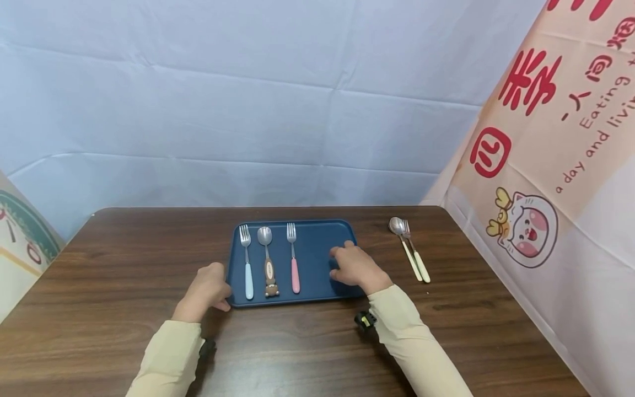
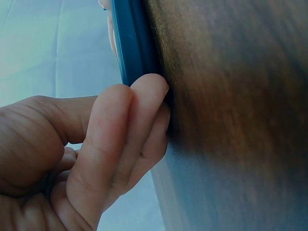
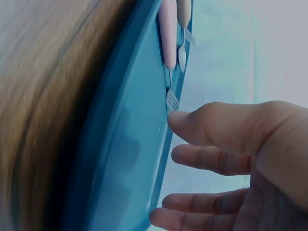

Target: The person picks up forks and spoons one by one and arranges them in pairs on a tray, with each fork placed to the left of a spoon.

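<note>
A dark blue tray (image 1: 317, 259) lies on the table. On it rest a fork with a light blue handle (image 1: 249, 281), a spoon with a brown bear handle (image 1: 269, 270) and a fork with a pink handle (image 1: 295, 275). My left hand (image 1: 207, 288) is at the tray's left edge near the front corner; in the left wrist view its fingers (image 2: 108, 125) curl against the rim. My right hand (image 1: 358, 267) reaches over the tray's right side, fingers spread and loosely bent, holding nothing. The right wrist view shows its thumb (image 3: 211, 125) above the tray surface.
Right of the tray, a spoon (image 1: 397, 226) and a fork (image 1: 421, 267), both with pale handles, lie side by side on the brown wooden table (image 1: 124, 264). Behind hangs a pale cloth (image 1: 223, 110), and a printed banner (image 1: 526, 165) hangs at the right.
</note>
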### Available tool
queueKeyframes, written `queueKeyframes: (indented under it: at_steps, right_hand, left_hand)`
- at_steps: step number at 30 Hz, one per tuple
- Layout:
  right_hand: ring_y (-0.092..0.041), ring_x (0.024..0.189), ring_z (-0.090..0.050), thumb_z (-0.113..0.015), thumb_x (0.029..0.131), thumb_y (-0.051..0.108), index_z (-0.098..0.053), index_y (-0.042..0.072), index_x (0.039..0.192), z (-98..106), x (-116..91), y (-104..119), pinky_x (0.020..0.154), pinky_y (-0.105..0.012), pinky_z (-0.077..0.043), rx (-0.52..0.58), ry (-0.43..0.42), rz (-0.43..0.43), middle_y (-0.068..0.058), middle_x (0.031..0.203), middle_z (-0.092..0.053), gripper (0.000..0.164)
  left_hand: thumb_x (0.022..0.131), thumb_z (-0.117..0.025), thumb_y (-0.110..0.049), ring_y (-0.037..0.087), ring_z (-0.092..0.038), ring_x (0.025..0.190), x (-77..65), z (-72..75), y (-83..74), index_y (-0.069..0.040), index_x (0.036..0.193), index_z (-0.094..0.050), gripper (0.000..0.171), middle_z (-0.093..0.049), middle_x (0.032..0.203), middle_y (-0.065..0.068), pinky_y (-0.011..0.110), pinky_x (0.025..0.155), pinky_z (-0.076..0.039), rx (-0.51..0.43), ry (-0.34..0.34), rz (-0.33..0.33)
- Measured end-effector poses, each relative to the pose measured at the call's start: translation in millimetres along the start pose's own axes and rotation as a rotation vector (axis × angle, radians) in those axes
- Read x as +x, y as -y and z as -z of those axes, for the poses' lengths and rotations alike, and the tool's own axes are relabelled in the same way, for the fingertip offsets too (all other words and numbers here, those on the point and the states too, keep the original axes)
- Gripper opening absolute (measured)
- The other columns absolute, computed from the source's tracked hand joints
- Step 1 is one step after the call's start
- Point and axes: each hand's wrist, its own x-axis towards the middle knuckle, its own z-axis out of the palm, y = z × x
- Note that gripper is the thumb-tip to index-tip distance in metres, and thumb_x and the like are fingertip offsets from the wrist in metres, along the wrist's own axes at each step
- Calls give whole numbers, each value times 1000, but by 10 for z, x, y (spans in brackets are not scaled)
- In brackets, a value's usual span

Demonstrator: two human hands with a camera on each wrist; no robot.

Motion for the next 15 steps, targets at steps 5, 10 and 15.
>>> queueKeyframes:
  at_steps: [5, 10, 15]
  right_hand:
    - [-27, 92, -56, -68, 84, 17, -57, 0, 122, 29, -28, -122, 75, -40, -48, 21, 6, -27, -22, 116, -51, 43]
    - [-28, 95, -55, -68, 83, 16, -56, 0, 124, 40, -59, -228, 76, -41, -47, 38, 10, -55, -22, 118, -51, 46]
    - [-29, 99, -54, -68, 83, 15, -54, -2, 125, 51, -95, -335, 78, -42, -47, 61, 7, -78, -22, 119, -51, 47]
  left_hand:
    - [72, -53, 10, 14, -60, 42, 7, 7, -1, 8, 78, -51, 6, -56, 59, 13, 27, 50, -49, 4, -2, -1]
    - [72, -54, 10, 14, -60, 42, 13, 5, 2, 7, 77, -51, 6, -56, 58, 13, 27, 49, -49, 3, -2, -1]
    - [73, -55, 10, 14, -60, 43, 11, -4, 1, 8, 79, -51, 7, -55, 58, 13, 26, 47, -49, -1, 4, 9]
